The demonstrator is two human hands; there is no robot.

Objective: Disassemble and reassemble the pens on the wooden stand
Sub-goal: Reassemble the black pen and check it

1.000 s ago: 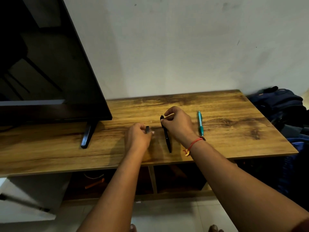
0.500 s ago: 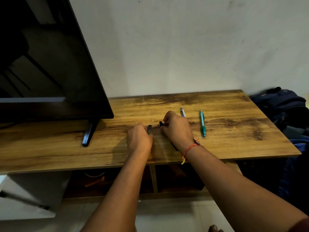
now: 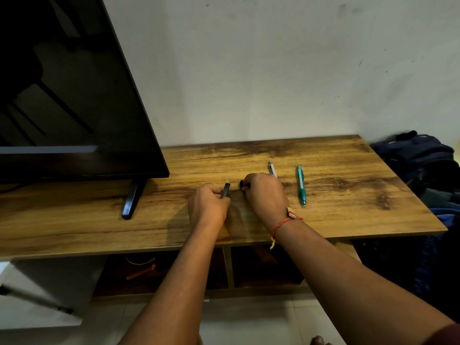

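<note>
The left hand (image 3: 208,207) gripped a dark pen section (image 3: 225,190); the right hand (image 3: 265,196) gripped the black pen body (image 3: 242,184), the two apparently separated. The teal pen (image 3: 301,185) and white pen (image 3: 271,167) lay on the surface (image 3: 348,195), seemingly pending.

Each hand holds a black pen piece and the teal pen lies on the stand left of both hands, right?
Not quite. The head view shows the teal pen lying on the wooden stand to the right of both hands. The left hand and right hand do each hold a black pen piece.
</note>
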